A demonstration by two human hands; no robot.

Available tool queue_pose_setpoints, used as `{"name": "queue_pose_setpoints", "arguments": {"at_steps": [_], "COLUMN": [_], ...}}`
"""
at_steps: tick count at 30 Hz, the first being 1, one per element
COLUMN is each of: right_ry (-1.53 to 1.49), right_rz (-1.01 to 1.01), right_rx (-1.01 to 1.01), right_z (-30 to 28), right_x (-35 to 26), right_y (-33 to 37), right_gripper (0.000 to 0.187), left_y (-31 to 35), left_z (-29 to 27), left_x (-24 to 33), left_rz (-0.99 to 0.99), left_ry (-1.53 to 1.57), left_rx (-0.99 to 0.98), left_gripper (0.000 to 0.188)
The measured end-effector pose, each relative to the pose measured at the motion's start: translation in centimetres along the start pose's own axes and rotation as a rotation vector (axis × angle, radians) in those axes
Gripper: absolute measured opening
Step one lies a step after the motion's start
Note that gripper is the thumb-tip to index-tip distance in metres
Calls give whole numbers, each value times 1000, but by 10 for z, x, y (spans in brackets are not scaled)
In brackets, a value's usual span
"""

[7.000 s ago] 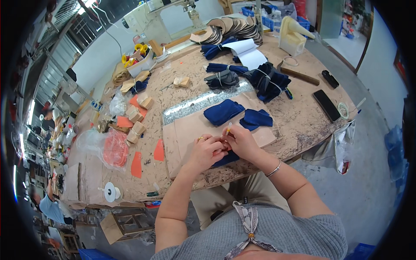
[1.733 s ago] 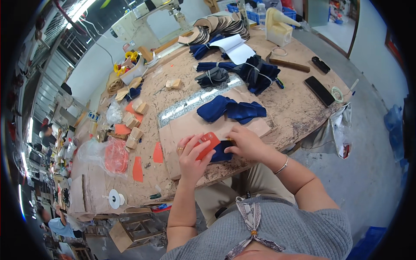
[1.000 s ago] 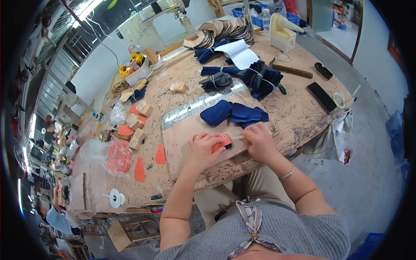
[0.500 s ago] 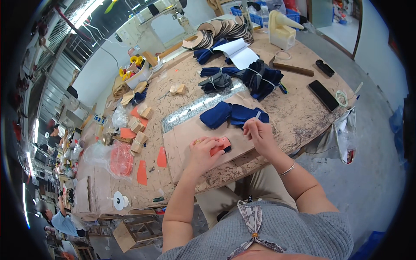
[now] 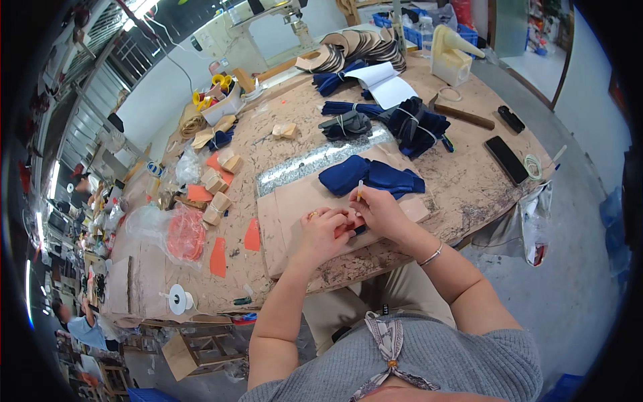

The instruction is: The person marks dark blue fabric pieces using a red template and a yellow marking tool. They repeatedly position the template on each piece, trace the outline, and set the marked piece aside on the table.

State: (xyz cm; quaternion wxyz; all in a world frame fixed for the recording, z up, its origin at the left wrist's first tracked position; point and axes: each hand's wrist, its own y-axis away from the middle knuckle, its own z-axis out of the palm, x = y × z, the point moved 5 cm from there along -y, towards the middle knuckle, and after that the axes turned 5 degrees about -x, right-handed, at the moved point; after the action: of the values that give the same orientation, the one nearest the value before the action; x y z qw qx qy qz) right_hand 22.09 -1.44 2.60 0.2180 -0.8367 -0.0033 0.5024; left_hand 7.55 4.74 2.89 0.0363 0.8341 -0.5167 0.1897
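My left hand (image 5: 321, 233), fingers bent and pressed together, holds down a small orange template (image 5: 339, 231) on the pale board (image 5: 295, 224). A dark blue fabric piece (image 5: 360, 229) peeks out from beneath the template, mostly covered by my fingers. Beside it, my right hand (image 5: 380, 213) is closed around a slim, pale pen-like stick (image 5: 360, 190), its upper end pointing up. The lower tip is hidden by the hand, close to the template's edge. Just beyond both hands lie dark blue fabric pieces (image 5: 345, 175) in two overlapping piles.
Tied dark fabric bundles (image 5: 418, 127) and an open white booklet (image 5: 385, 85) lie farther back. A hammer (image 5: 465, 115) and a black phone (image 5: 506, 159) are at the right. Orange pieces (image 5: 252, 236), wooden blocks (image 5: 216, 209) and a thread spool (image 5: 179, 299) sit leftward.
My right hand has come down and left with the pen-like stick, now beside the left hand at the template. The left hand stays on the template. The whole view has shifted slightly.
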Motion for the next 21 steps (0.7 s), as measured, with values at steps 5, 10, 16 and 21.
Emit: {"name": "queue_pose_setpoints", "arguments": {"at_steps": [5,10,16,21], "right_ry": [-32,-67,16,90], "right_rz": [-62,-56,-149,-202], "right_rx": [56,38,31,55], "right_z": [1,7,21,17], "right_x": [-14,-12,-14,-11], "right_y": [4,2,-2,3], "right_gripper": [11,10,10,10], "left_y": [4,7,14,9], "left_z": [2,2,1,4], "left_x": [-1,-2,-9,-7], "left_rz": [37,90,70,82], "left_ry": [-35,-1,22,76], "left_rx": [50,123,124,127], "left_gripper": [22,18,13,15]}}
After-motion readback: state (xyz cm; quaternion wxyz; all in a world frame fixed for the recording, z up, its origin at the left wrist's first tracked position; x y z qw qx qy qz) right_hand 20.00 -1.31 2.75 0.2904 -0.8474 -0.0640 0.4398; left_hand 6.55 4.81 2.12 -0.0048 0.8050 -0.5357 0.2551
